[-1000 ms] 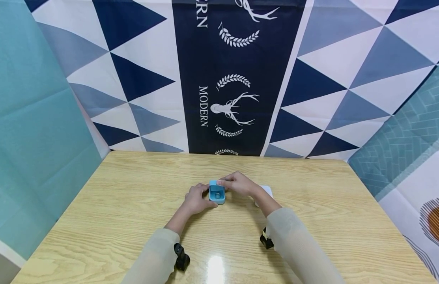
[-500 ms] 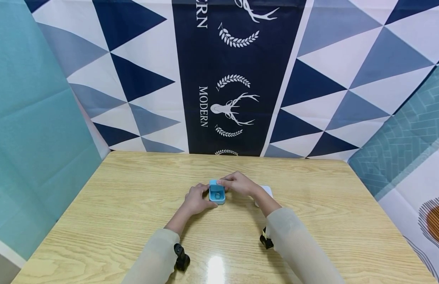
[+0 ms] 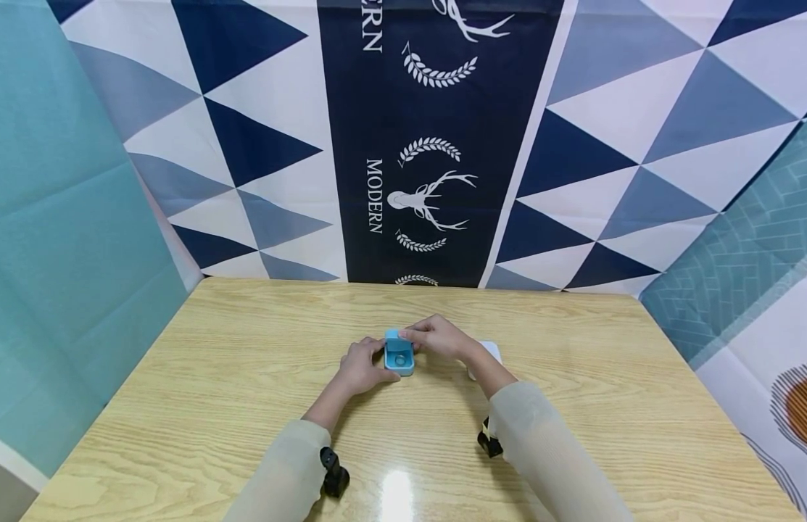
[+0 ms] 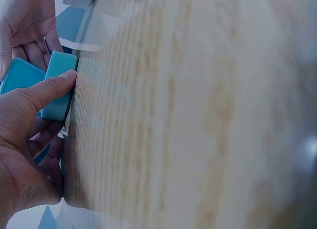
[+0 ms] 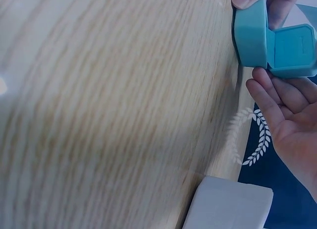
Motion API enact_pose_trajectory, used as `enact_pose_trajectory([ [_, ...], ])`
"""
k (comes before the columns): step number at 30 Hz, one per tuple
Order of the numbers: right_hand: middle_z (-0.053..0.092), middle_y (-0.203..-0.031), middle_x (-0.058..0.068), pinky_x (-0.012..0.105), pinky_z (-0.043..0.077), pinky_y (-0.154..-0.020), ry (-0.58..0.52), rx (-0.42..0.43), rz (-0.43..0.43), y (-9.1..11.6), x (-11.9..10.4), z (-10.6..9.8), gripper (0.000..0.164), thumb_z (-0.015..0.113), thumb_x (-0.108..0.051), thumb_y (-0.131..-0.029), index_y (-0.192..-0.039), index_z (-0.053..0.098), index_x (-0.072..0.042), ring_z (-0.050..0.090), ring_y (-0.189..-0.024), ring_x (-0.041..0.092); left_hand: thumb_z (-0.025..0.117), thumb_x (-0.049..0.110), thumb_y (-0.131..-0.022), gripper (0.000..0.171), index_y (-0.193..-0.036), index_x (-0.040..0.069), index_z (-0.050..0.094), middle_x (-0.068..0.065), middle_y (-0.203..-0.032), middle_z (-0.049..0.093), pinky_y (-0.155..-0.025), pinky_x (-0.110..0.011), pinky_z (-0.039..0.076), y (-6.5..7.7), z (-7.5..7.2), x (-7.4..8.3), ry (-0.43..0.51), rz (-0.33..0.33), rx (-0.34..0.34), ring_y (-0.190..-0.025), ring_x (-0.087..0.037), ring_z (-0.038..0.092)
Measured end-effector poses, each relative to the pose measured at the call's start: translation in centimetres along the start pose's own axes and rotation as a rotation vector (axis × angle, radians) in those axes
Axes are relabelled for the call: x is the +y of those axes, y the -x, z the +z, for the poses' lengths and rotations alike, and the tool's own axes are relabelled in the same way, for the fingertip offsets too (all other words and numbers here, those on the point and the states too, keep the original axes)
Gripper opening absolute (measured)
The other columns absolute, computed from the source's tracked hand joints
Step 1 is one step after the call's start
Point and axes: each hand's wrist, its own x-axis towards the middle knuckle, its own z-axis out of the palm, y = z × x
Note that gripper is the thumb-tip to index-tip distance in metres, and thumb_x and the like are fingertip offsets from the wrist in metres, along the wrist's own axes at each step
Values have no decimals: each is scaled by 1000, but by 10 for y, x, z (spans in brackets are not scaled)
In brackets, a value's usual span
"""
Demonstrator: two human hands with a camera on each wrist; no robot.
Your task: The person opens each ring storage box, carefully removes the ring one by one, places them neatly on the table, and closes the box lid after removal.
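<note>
- Pale wood-grain table, glare near its front.
- Patterned cloth hangs behind.
- Box sits open on the table.
- Left hand: fingers pinching its base; right hand: fingers holding its lid.

The table is light wood with wavy lines, and a bright spot shines on it. Behind it hangs a big cloth with blue and white triangles. Its dark stripe shows white deer and leaves. A blue-green sheet hangs on the left; a brick-patterned sheet is on the right.
</note>
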Motion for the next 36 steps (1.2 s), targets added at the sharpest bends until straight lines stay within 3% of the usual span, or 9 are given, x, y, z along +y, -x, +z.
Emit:
enact_pose_trajectory([
  [17, 70, -87, 4, 35, 46, -90, -1, 16, 43, -1, 1, -1, 43, 54, -39, -93, -116, 67, -5, 62, -87, 15, 80, 31, -72, 72, -133, 4, 52, -11, -124, 56, -94, -52, 34, -1, 0, 1, 5, -11, -3, -120, -35, 44],
  [36, 69, -84, 7, 37, 46, -91, -7, 24, 58, -4, 3, 0, 43, 53, -40, -94, -115, 68, -5, 61, -89, 16, 80, 31, -73, 72, -133, 4, 52, -10, -122, 57, -94, -53, 35, -2, 1, -2, -5, -3, -6, -119, -34, 45],
])
